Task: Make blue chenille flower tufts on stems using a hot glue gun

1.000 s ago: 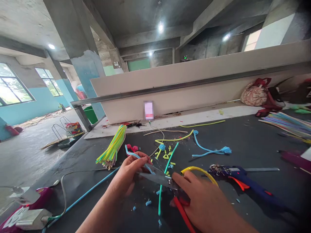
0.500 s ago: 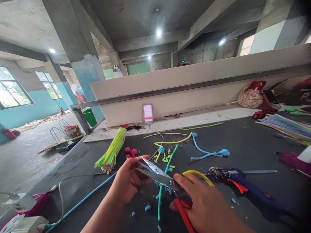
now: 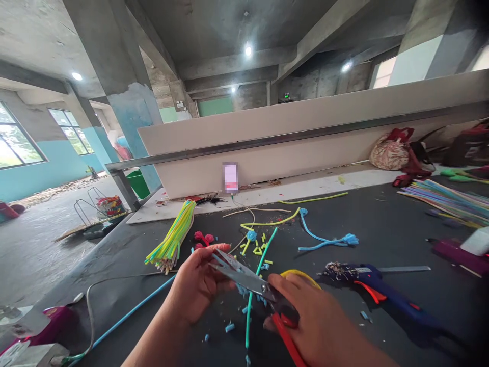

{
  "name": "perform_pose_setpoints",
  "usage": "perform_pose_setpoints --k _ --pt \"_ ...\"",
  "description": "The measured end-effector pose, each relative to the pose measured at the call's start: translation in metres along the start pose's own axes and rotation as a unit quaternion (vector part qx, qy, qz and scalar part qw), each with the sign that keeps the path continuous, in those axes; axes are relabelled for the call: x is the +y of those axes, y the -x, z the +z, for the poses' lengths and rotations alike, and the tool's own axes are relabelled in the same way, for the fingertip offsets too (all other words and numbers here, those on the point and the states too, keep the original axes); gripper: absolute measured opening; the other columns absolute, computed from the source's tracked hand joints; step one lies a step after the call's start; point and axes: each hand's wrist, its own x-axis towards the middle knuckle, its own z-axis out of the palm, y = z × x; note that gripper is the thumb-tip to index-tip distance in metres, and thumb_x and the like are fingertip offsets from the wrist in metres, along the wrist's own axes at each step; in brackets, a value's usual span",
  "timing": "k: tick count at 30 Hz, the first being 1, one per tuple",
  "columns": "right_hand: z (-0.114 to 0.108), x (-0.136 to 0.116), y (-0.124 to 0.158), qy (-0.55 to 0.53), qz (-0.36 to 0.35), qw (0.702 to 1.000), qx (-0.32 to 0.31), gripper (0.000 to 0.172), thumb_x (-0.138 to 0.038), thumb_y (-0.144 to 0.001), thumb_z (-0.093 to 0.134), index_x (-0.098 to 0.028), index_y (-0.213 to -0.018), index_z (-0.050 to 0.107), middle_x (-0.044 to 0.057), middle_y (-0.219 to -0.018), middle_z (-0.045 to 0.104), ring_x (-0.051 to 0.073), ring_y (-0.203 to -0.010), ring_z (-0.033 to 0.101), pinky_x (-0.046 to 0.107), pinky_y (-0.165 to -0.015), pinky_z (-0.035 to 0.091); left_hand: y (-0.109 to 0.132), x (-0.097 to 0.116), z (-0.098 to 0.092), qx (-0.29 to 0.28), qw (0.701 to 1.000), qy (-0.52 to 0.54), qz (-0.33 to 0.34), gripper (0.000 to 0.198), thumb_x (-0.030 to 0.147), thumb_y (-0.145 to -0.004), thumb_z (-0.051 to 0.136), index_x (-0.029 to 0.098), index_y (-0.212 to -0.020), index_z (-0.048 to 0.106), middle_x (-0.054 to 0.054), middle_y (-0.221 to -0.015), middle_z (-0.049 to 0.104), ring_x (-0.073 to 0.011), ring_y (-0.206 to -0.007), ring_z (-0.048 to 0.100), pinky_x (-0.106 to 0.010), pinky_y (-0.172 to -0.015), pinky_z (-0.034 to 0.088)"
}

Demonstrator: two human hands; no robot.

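My right hand (image 3: 311, 306) grips a pair of scissors (image 3: 246, 279) by its red handles. The blades point left to the fingertips of my left hand (image 3: 196, 278), narrower apart than before. A blue chenille stem is pinched in my left fingers, mostly hidden by the fingers and blades. Beneath the scissors, a green chenille stem (image 3: 248, 318) lies on the dark table, with short blue offcuts (image 3: 229, 327) scattered around it. A small blue flower-like piece (image 3: 251, 235) and yellow-green offcuts (image 3: 258, 251) lie just beyond the blades.
A bundle of yellow-green stems (image 3: 173, 237) and red pompom-like pieces (image 3: 204, 238) lie at left. A joined blue piece (image 3: 324, 240) lies beyond my right hand. To the right is a blue glue gun (image 3: 376, 285). A phone (image 3: 230, 177) leans against the back board.
The scissor blades have closed further on the blue stem by my left fingers. The whole view has shifted slightly; other things on the table keep their places.
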Motion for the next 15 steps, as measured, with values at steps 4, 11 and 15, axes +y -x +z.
perform_pose_setpoints --k 4,11,15 --pt "-0.003 -0.006 0.001 -0.107 0.035 0.994 -0.007 0.037 -0.027 -0.070 0.063 -0.027 -0.106 0.054 0.001 -0.087 0.061 0.017 -0.073 0.059 0.028 -0.064 0.048 0.000 0.002 -0.003 -0.031 1.000 -0.002 0.007 0.023 0.024 -0.082 0.046 0.011 -0.092 0.063 -0.008 -0.074 0.068 -0.0195 -0.065 0.065 -0.030 -0.057 0.052" --pt "0.010 -0.010 -0.006 -0.442 0.116 0.890 0.009 0.036 -0.038 -0.071 0.061 -0.027 -0.102 0.045 -0.008 -0.064 0.044 0.009 -0.054 0.050 0.021 -0.050 0.042 0.005 0.000 0.004 -0.056 0.998 -0.026 0.020 0.024 0.027 -0.082 0.046 0.011 -0.091 0.063 -0.009 -0.078 0.066 -0.0239 -0.070 0.066 -0.032 -0.063 0.050" --pt "0.018 -0.023 -0.014 -0.558 0.128 0.820 -0.023 0.046 -0.037 -0.063 0.069 -0.026 -0.099 0.044 -0.005 -0.071 0.056 0.010 -0.055 0.057 0.021 -0.046 0.042 0.009 -0.009 0.012 -0.082 0.996 -0.026 0.020 0.024 0.024 -0.083 0.045 0.011 -0.088 0.064 -0.010 -0.081 0.066 -0.0259 -0.075 0.066 -0.036 -0.066 0.050"
